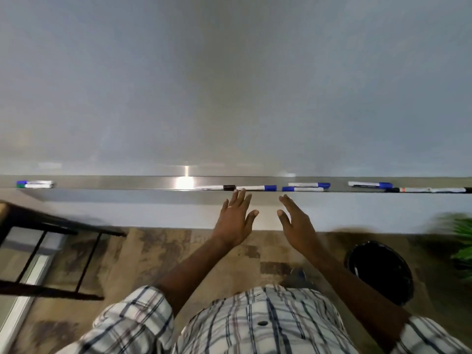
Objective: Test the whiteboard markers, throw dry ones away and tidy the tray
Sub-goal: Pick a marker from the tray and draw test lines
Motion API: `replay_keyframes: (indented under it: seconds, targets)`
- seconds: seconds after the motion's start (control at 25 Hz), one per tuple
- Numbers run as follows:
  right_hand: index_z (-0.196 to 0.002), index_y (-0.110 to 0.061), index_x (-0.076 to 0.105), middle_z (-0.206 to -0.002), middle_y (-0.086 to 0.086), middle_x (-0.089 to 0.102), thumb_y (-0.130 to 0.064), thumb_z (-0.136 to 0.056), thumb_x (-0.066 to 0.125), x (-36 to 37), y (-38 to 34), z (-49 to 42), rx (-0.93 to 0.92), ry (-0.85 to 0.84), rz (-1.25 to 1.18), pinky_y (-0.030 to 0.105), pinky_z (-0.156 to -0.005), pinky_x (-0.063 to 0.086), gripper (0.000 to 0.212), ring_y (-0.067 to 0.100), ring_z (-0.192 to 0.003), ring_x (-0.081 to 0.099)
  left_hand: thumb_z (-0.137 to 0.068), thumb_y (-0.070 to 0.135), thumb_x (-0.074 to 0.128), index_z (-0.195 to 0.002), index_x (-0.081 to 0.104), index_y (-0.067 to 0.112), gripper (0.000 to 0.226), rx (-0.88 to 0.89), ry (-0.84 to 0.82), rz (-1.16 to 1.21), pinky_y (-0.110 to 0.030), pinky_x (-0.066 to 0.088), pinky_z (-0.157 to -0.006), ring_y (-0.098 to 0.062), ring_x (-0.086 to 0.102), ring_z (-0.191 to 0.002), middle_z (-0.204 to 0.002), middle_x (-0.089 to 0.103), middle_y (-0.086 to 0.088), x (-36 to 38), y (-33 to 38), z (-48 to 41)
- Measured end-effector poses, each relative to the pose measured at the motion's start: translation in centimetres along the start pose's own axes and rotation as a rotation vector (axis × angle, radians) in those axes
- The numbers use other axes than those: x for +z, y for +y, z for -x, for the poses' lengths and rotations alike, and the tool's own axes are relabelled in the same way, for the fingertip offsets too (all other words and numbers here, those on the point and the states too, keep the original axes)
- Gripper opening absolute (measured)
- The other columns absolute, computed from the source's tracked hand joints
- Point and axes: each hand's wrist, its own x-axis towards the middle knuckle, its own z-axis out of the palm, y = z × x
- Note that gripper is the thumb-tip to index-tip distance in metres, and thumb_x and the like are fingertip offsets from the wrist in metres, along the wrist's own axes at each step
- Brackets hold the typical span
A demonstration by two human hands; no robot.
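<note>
A long metal tray [115, 183] runs under the whiteboard [229, 85]. On it lie several markers: a black-capped marker [215, 187], a blue-capped marker [256, 187], two blue ones [305, 187] beside it, another blue one [370, 184] and a black one [429, 190] at the right. A blue and a green marker [35, 184] lie at the far left. My left hand [236, 218] is raised just below the tray, fingers straight, fingertips near the blue-capped marker. My right hand [293, 218] is held up beside it, fingers straight. Neither hand holds anything.
A black bin [380, 272] with a dark liner stands on the floor at the right, below the tray. A green plant [462, 241] is at the right edge. A black-framed table or shelf [46, 241] stands at the left.
</note>
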Motion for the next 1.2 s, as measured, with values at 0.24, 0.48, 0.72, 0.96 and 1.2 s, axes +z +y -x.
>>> replay_keyframes:
  seconds: [0.24, 0.48, 0.72, 0.96, 1.2]
  targets:
    - [-0.152, -0.020, 0.038, -0.160, 0.001, 0.036, -0.033, -0.103, 0.048, 2.5, -3.8, -4.0, -0.149, -0.131, 0.052, 0.039, -0.119, 0.033, 0.052, 0.020, -0.148, 0.035, -0.110, 0.047, 0.028, -0.164, 0.016, 0.018, 0.063, -0.146, 0.092, 0.011, -0.046, 0.007, -0.131, -0.022, -0.004, -0.161, -0.173, 0.005, -0.004, -2.2, -4.4, 0.4]
    - [-0.152, -0.017, 0.038, -0.161, 0.002, 0.034, -0.029, -0.104, 0.048, 5.1, -6.1, -9.3, -0.315, -0.252, 0.112, 0.035, -0.119, 0.034, 0.051, 0.020, -0.149, 0.032, -0.111, 0.047, 0.027, -0.165, 0.012, 0.017, 0.063, -0.244, 0.125, -0.014, -0.035, -0.004, -0.125, -0.021, -0.008, -0.160, -0.173, 0.000, -0.004, -3.5, -7.0, -0.8]
    - [-0.151, -0.012, 0.041, -0.159, 0.008, 0.037, -0.032, -0.103, 0.051, 8.6, -5.9, -12.7, -0.507, -0.317, 0.452, 0.040, -0.118, 0.036, 0.053, 0.025, -0.147, 0.035, -0.111, 0.043, 0.027, -0.165, 0.008, 0.017, 0.063, -0.308, 0.038, -0.074, -0.046, 0.005, -0.131, -0.023, -0.008, -0.160, -0.173, -0.002, -0.004, -3.1, -9.4, -2.5]
    - [-0.146, -0.013, 0.049, -0.150, 0.008, 0.050, -0.027, -0.099, 0.059, 11.0, -6.5, -15.8, -0.496, -0.395, 0.538, 0.036, -0.115, 0.039, 0.049, 0.024, -0.139, 0.046, -0.112, 0.039, 0.029, -0.165, 0.006, 0.017, 0.062, -0.268, -0.060, -0.134, -0.043, 0.000, -0.129, -0.024, -0.007, -0.160, -0.173, -0.001, -0.004, -2.2, -11.4, -4.3]
    - [-0.132, -0.016, 0.058, -0.130, 0.005, 0.063, -0.017, -0.092, 0.070, 12.9, -8.0, -16.6, -0.484, -0.325, 0.536, 0.030, -0.100, 0.048, 0.042, 0.022, -0.118, 0.059, -0.112, 0.040, 0.031, -0.165, 0.006, 0.017, 0.063, -0.165, -0.140, -0.180, -0.045, 0.000, -0.129, -0.022, -0.004, -0.160, -0.174, 0.000, -0.003, -2.2, -14.2, -4.9]
